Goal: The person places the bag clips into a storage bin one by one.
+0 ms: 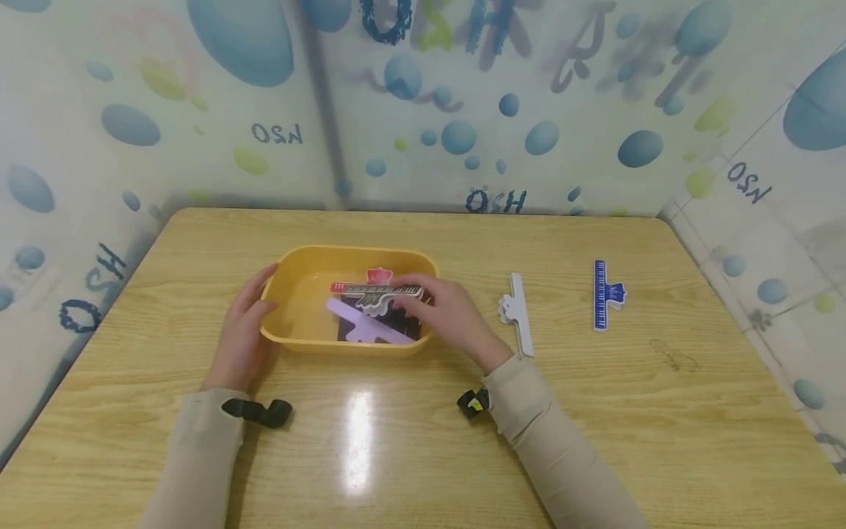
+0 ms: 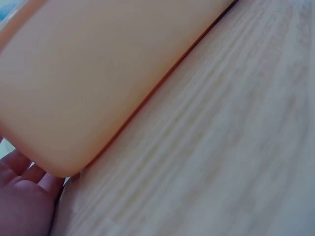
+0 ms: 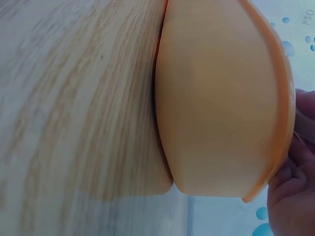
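Note:
A yellow plastic basin (image 1: pixel 297 345) stands on the table, left of centre. My left hand (image 1: pixel 241 334) holds its left end, thumb at the rim; in the left wrist view the fingers (image 2: pixel 32 179) lie against the basin's end. My right hand (image 1: pixel 449 308) reaches over the right rim and pinches a black-and-white ruler-shaped clip (image 1: pixel 377 300). Right behind that clip shows a red ruler clip (image 1: pixel 380 276), partly hidden. A purple clip (image 1: pixel 370 327) lies slanted in the basin over a dark flat piece (image 1: pixel 403 322). In the right wrist view the basin wall hides what the fingers pinch.
Right of the basin, a white clip (image 1: pixel 521 316) lies on the wooden table (image 1: pixel 423 441). Farther right is a blue ruler clip (image 1: pixel 601 295). A patterned wall (image 1: pixel 423 173) rises behind the table's far edge and along both sides.

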{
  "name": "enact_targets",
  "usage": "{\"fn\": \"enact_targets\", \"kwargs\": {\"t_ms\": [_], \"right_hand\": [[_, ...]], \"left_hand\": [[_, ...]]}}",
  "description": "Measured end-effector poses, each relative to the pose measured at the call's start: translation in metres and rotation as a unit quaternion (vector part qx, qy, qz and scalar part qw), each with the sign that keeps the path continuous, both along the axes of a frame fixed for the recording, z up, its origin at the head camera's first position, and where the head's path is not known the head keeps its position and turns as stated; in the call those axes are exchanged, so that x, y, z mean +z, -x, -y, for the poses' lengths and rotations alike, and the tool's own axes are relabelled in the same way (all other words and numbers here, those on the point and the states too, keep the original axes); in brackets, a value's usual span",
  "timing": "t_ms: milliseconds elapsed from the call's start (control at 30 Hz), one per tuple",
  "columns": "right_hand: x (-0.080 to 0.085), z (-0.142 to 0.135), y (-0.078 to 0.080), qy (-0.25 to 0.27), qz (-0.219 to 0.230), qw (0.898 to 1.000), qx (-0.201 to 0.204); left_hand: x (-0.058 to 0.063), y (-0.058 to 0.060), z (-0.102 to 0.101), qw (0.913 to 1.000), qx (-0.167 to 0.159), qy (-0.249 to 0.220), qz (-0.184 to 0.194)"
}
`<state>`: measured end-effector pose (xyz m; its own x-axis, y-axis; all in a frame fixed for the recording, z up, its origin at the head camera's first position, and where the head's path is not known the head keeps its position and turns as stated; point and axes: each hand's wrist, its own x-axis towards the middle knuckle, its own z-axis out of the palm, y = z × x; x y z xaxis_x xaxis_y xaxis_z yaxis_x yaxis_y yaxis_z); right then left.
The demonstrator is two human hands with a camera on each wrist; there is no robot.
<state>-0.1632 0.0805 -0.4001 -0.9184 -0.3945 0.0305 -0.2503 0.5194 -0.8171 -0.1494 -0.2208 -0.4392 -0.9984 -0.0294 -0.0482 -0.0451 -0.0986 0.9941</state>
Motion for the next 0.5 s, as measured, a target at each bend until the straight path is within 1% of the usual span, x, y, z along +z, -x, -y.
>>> {"fn": "enact_targets", "kwargs": {"t_ms": [200,500], "right_hand": [[0.0006,-0.0002,-0.0002,-0.012,-0.006,1.000,-0.003],[0.0016,-0.0010,-0.0009,-0.013,-0.002,1.000,0.000]], "left_hand": [[-0.0011,-0.0001,0.0008,1.0000,0.001,0.009,0.000],[0.0011,0.0006,0.0006,1.0000,-0.004,0.001,0.005]]}}
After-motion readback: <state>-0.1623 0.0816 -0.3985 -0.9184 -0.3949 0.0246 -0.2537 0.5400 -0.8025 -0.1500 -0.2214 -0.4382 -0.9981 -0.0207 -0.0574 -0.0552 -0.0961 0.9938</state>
